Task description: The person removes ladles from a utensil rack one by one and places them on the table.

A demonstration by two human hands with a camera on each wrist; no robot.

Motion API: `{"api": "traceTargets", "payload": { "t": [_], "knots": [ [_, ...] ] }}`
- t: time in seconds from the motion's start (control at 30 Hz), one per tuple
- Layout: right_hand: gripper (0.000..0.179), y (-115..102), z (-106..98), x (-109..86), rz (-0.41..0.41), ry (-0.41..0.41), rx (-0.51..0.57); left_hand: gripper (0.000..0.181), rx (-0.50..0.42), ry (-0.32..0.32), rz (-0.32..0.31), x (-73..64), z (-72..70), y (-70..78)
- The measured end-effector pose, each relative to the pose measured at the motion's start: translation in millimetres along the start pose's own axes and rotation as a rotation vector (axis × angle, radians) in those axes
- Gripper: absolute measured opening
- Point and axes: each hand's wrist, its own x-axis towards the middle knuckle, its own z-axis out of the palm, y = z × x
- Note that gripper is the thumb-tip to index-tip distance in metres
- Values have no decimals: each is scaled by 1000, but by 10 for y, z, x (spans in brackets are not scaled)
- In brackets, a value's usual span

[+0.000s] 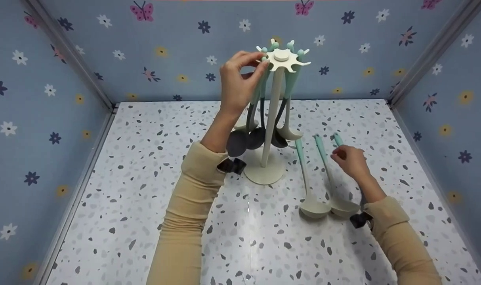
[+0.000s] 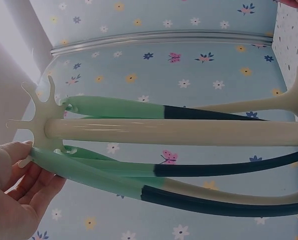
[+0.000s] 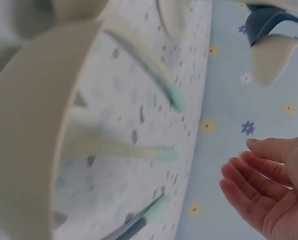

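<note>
My left hand [image 1: 238, 81] is raised at the top of a cream utensil rack [image 1: 281, 63]. Its thumb and fingers pinch the mint-green handle end of a black ladle [image 2: 84, 167], up against a hook arm. Below, the dark bowl hangs beside the rack's post. Over the table at the right, my right hand [image 1: 351, 160] holds nothing, its fingers loosely bent. Beside it lie two cream ladles [image 1: 313, 208] [image 1: 343, 206] with green handles. Under that hand is another green handle [image 1: 338, 138]; in the right wrist view its stem [image 3: 134, 227] is dark, and its head is hidden.
Several other black and cream utensils [image 1: 290, 132] with green handles hang around the rack. Its round base [image 1: 264, 174] stands on the speckled white table [image 1: 145, 198]. Flowered blue panels [image 1: 209, 47] enclose the back and both sides.
</note>
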Motion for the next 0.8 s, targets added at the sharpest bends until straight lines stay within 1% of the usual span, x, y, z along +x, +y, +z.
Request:
{"api": "traceTargets", "payload": {
  "t": [0.03,0.13,0.23,0.33,0.4,0.57,0.63,0.67,0.8],
  "knots": [
    [15,-53,11,10,-18,22,18,19,0,-1,-10,3,-3,1],
    [14,-191,45,36,-91,97,84,19,0,4,5,5,-3,0],
    [15,-317,77,64,-167,178,153,19,0,3,-3,13,-2,-9],
    [16,-425,110,89,-199,236,227,19,-1,-3,-11,14,-8,-5],
    [17,-497,128,104,-221,264,281,19,-4,-9,-15,10,-14,4],
    [15,-906,62,67,-266,311,406,19,4,-9,18,-5,-20,4],
    [15,-1066,34,63,-283,334,438,19,14,-7,37,-10,-19,-4],
    [15,-1101,41,78,-301,350,456,19,17,-5,46,-13,-18,-6],
    [16,-1229,73,144,-350,392,517,19,12,-5,43,-15,-18,2]
  ]
}}
